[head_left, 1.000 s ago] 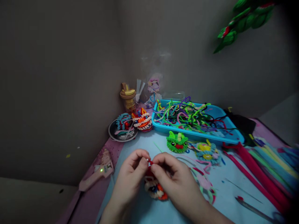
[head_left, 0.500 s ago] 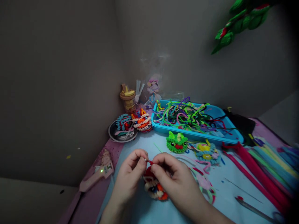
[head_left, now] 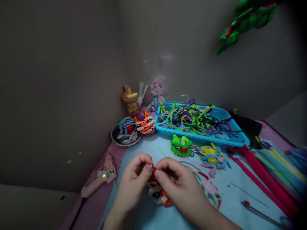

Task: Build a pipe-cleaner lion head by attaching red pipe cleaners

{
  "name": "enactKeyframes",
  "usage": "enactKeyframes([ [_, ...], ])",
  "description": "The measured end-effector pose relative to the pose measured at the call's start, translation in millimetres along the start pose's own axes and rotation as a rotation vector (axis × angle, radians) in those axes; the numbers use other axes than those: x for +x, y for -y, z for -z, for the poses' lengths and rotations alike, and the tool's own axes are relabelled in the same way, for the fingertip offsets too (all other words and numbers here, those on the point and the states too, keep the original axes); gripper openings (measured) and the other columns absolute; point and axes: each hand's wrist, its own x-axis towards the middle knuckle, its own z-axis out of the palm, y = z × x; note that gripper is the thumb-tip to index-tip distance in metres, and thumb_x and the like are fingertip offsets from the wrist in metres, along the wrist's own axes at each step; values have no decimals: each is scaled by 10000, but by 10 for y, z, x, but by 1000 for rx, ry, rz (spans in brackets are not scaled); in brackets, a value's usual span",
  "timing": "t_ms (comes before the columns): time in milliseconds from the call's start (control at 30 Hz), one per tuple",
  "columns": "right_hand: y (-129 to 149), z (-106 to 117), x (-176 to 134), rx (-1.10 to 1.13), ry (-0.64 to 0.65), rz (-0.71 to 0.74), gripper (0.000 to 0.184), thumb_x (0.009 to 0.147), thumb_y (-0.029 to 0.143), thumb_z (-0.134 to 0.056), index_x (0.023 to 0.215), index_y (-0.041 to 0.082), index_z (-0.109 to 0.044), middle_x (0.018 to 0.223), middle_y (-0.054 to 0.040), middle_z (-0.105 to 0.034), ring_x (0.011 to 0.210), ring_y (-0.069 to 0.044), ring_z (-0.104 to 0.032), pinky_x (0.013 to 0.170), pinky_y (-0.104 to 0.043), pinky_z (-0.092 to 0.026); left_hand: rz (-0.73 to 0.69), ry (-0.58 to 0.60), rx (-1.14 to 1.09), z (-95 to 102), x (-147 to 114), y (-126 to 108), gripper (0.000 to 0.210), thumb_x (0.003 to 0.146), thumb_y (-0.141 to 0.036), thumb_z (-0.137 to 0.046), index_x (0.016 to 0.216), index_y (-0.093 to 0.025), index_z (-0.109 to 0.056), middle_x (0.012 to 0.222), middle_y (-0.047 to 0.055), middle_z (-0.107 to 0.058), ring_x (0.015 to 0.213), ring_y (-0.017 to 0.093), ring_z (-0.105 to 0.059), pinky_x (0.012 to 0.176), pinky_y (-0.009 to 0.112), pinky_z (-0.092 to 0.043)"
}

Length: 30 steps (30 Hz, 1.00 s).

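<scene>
Between thumb and forefinger, my left hand (head_left: 135, 180) pinches a small pale bead (head_left: 151, 166), mostly covered by the fingertips. My right hand (head_left: 178, 182) is closed in a pinch on a red fuzzy pipe-cleaner piece (head_left: 153, 174), right beside the bead. The fingertips of both hands nearly meet. Under them sits a lion-like head of twisted pipe cleaners (head_left: 157, 195), red, cream and orange with a blue eye; my right hand hides part of it. Whether the red piece is joined to the head I cannot tell.
Behind the hands stand a green pipe-cleaner head (head_left: 181, 147) and a blue-yellow one (head_left: 213, 156). A blue tray (head_left: 203, 137) holds tangled pipe cleaners. To the left are a metal bowl (head_left: 115, 140) and a pink glue gun (head_left: 98, 183); scissors or tweezers (head_left: 261, 214) lie at right.
The bead and the red piece have come together; the small gap between them has closed, and the red piece now stands more upright. Both hands have otherwise barely moved.
</scene>
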Motion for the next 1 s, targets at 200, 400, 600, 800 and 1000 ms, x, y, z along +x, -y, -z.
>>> enactKeyframes([
  [200, -13, 16, 3, -50, 3, 2, 127, 785, 243, -504, 673, 185, -520, 512, 53, -494, 422, -76, -473, 395, -169, -371, -18, -28, 55, -13, 10, -55, 132, 817, -313, -672, 797, -203, -602, 793, -24, -511, 763, 107, -489, 700, 177, -397],
  [400, 4, 16, 11, -63, 7, 4, 133, 773, 243, -499, 660, 180, -530, 489, 51, -502, 402, -76, -479, 383, -165, -369, -40, -23, 123, -5, 1, -81, 117, 820, -284, -661, 775, -201, -592, 784, -18, -508, 758, 118, -487, 691, 185, -400],
  [600, 10, 51, 6, -134, 25, 35, 140, 769, 200, -495, 655, 170, -571, 530, 45, -534, 393, -68, -500, 394, -165, -379, -136, 13, 362, 24, -6, -184, 92, 850, -175, -589, 762, -201, -579, 783, -16, -506, 757, 124, -499, 686, 201, -398],
  [800, -17, 64, 20, -235, 45, 86, 170, 789, 167, -488, 671, 166, -610, 554, 34, -554, 481, -83, -529, 482, -179, -409, -213, 28, 579, 59, -2, -233, 126, 840, -118, -553, 739, -190, -579, 763, -6, -537, 736, 135, -530, 659, 221, -405],
  [1000, -18, 87, 26, -330, 45, 150, 179, 790, 130, -498, 678, 171, -632, 577, 19, -592, 562, -109, -546, 553, -205, -412, -288, 30, 693, 65, -21, -289, 144, 834, -121, -570, 709, -190, -580, 727, -3, -557, 696, 135, -545, 632, 219, -416],
])
